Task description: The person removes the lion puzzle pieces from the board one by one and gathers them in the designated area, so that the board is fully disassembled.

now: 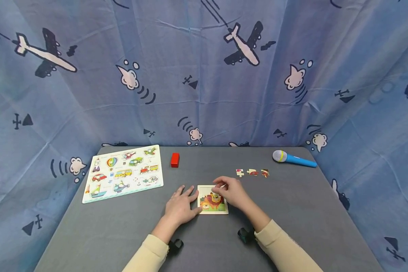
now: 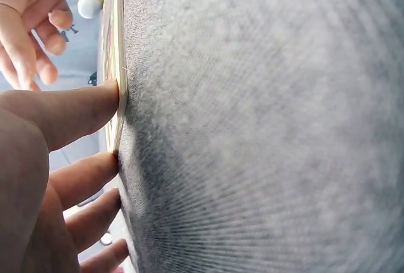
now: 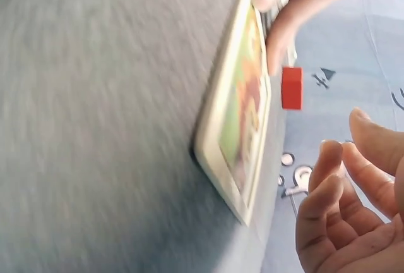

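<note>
A small square jigsaw puzzle tray (image 1: 212,212) with a cream border lies on the table, showing a lion picture in its lower part and a pale strip along the top. My left hand (image 1: 180,208) has its fingers spread, with thumb and fingertips at the tray's left edge; in the left wrist view the thumb (image 2: 82,112) touches the tray's side. Over the tray's upper right is my right hand (image 1: 232,192), its fingers loosely bent. The right wrist view shows this hand (image 3: 353,210) above the tray with nothing between thumb and fingers.
Three loose jigsaw pieces (image 1: 252,172) lie in a row right of the tray. A blue toy microphone (image 1: 297,160) is at the back right. Behind the left hand stand a red block (image 1: 175,160) and a large vehicle picture board (image 1: 122,173). A printed blue curtain (image 1: 204,83) hangs behind the table.
</note>
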### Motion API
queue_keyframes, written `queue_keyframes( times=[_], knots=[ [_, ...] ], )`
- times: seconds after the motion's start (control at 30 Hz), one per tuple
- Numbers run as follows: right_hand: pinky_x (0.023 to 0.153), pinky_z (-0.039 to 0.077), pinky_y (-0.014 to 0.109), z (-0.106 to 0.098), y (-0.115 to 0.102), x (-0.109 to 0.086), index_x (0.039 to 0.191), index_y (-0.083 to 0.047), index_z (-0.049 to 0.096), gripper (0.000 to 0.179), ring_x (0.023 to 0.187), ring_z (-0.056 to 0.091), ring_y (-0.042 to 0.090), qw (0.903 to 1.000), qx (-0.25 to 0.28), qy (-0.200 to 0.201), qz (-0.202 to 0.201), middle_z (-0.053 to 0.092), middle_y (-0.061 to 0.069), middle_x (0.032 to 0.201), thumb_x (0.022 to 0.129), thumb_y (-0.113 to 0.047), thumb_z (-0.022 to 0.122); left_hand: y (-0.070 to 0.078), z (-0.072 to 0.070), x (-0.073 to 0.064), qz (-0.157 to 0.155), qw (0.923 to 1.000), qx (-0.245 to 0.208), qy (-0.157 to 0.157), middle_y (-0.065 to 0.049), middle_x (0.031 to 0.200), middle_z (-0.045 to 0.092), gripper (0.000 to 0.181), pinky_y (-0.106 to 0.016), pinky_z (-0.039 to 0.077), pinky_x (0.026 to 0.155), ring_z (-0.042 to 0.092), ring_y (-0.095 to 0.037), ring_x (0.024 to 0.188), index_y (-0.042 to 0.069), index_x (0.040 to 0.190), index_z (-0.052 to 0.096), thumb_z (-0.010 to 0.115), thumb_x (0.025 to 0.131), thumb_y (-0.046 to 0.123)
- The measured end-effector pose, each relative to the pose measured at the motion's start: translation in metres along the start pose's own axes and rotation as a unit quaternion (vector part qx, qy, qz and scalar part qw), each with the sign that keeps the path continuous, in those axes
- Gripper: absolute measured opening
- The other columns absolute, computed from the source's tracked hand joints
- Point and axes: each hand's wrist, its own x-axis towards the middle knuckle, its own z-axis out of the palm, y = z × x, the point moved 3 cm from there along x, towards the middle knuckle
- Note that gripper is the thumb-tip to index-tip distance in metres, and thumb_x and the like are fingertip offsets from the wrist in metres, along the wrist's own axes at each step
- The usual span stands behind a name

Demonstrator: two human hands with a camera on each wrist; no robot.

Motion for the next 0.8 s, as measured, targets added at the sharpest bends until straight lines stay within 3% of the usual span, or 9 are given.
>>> queue_keyframes(
  times=[0.3, 0.5, 0.63, 0.8],
  knots=[
    [0.056, 0.047, 0.023, 0.03, 0.001, 0.006, 0.108, -0.01, 0.074, 0.022, 0.062, 0.056, 0.009, 0.9974, -0.023, -0.068, 0.007, 0.069, -0.004, 0.084, 0.089, -0.019, 0.078, -0.001, 0.0, 0.001, -0.004, 1.0, 0.001, -0.006, -0.001, 0.157, 0.047, 0.066, -0.056, 0.037, 0.116, 0.032, -0.035, 0.15, 0.025, 0.145, 0.058, 0.072, 0.087, 0.054],
    [0.064, 0.044, 0.026, 0.041, 0.0, 0.006, 0.108, -0.014, 0.075, 0.021, 0.07, 0.052, 0.011, 0.9908, -0.081, -0.109, -0.007, 0.062, -0.004, 0.082, 0.088, -0.021, 0.079, -0.001, 0.001, 0.0, 0.001, 1.0, -0.001, -0.003, -0.001, 0.156, 0.048, 0.065, -0.056, 0.037, 0.116, 0.033, -0.035, 0.15, 0.025, 0.144, 0.059, 0.072, 0.087, 0.053],
    [0.065, 0.043, 0.028, 0.043, -0.003, 0.005, 0.108, -0.015, 0.075, 0.021, 0.072, 0.05, 0.013, 0.9872, -0.108, -0.116, -0.02, 0.058, -0.001, 0.084, 0.088, -0.018, 0.08, -0.001, 0.001, 0.001, 0.002, 1.0, 0.0, 0.001, 0.0, 0.155, 0.049, 0.066, -0.056, 0.038, 0.116, 0.034, -0.035, 0.149, 0.025, 0.144, 0.059, 0.073, 0.087, 0.053],
    [0.065, 0.042, 0.03, 0.044, -0.005, 0.005, 0.106, -0.014, 0.074, 0.019, 0.073, 0.05, 0.015, 0.9869, -0.107, -0.12, -0.009, 0.057, 0.001, 0.085, 0.088, -0.015, 0.079, -0.003, 0.002, 0.002, 0.0, 1.0, 0.001, 0.001, 0.001, 0.156, 0.048, 0.066, -0.056, 0.037, 0.116, 0.033, -0.034, 0.15, 0.026, 0.144, 0.059, 0.072, 0.087, 0.055]
  ],
)
